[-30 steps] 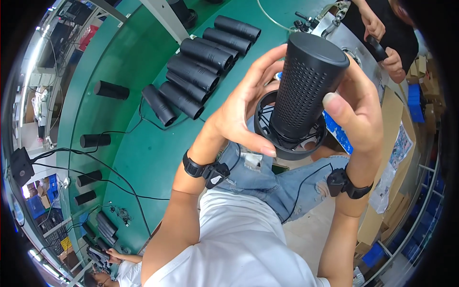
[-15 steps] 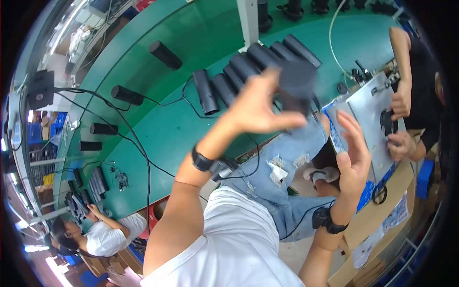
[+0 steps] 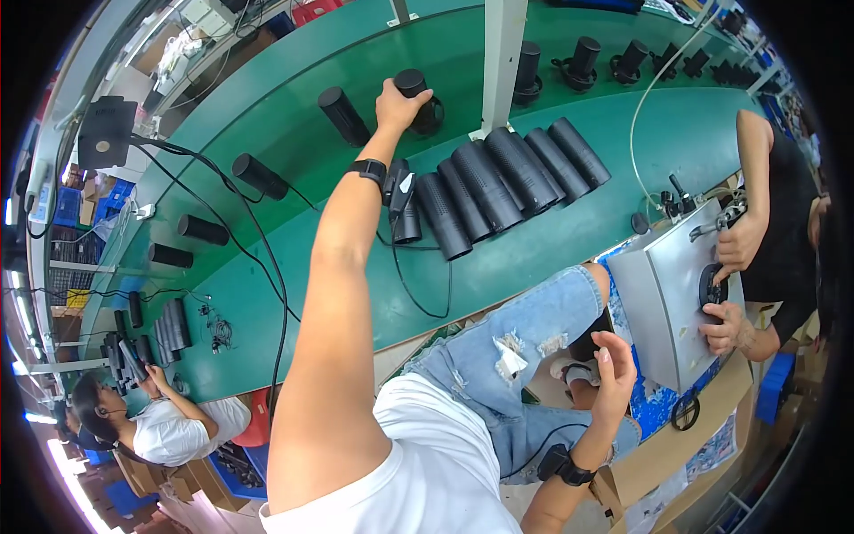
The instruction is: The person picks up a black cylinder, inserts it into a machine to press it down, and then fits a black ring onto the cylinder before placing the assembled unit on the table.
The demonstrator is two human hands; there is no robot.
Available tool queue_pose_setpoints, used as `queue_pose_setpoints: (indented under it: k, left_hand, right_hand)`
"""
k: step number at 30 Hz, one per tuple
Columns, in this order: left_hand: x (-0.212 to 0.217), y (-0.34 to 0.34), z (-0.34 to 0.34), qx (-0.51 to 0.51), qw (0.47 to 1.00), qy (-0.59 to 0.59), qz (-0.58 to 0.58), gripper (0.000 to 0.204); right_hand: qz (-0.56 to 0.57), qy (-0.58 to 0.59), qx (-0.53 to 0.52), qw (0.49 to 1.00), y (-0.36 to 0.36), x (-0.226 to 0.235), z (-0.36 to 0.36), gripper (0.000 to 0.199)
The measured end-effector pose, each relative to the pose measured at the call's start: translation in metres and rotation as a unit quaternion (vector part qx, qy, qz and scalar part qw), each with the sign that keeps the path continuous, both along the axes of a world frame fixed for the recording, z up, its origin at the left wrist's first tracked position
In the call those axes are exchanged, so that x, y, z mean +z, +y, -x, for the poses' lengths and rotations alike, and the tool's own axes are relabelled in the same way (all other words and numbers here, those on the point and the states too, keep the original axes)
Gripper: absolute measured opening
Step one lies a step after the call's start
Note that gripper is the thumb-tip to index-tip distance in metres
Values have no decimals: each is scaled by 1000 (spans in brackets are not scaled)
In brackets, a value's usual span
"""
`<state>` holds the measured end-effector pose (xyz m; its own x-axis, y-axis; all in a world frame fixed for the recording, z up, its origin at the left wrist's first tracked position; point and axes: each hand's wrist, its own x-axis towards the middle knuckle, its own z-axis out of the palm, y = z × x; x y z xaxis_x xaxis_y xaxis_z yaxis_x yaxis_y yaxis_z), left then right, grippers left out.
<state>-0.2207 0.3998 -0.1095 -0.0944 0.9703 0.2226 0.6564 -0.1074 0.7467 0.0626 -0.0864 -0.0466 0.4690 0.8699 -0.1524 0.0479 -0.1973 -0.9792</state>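
Observation:
My left hand (image 3: pixel 398 109) is stretched far out over a green belt, its fingers wrapped round the top of a short black cylinder (image 3: pixel 411 83) with a wider ring-shaped base (image 3: pixel 429 116). Just left of it on the belt leans another black cylinder (image 3: pixel 343 116). Nearer to me, a row of long black perforated tubes (image 3: pixel 485 182) lies side by side on the green table, partly behind my left wrist. My right hand (image 3: pixel 614 374) is raised beside my knee, holding nothing, its fingers loosely bent and apart.
A white post (image 3: pixel 504 62) rises behind the tubes. Several black cylinders with bases (image 3: pixel 583 62) stand further right on the belt. At right, a co-worker's hands (image 3: pixel 728 325) work on a black ring at a grey metal box (image 3: pixel 658 311). Black cables (image 3: pixel 240 200) hang at left; another person sits lower left.
My left hand has moved left and away from me, carrying the black cylinder from over the tubes to the belt. My right hand has dropped lower and slightly left.

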Motion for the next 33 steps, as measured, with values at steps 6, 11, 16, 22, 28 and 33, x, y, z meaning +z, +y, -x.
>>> queue_pose_setpoints:
  k: [6,11,16,22,28,33]
  left_hand:
    - [40,8,25,-65,971,13,-228,59]
    - [17,11,112,18,925,365,-103,37]
    - [27,-25,110,18,920,375,-112,29]
    - [125,-91,26,-102,920,231,-301,10]
    - [149,-225,-96,-601,793,-42,-87,12]
    - [118,-328,-194,-674,673,-277,125,49]
  right_hand:
    - [35,13,-54,998,-32,-13,-5,30]
    - [57,98,-88,990,-37,-22,0,29]
    - [60,74,-84,992,-31,-21,6,28]
    - [-3,66,-63,996,-26,-17,-3,27]
    - [-67,119,72,988,27,3,27,27]
    - [-162,472,127,857,0,-8,13,73]
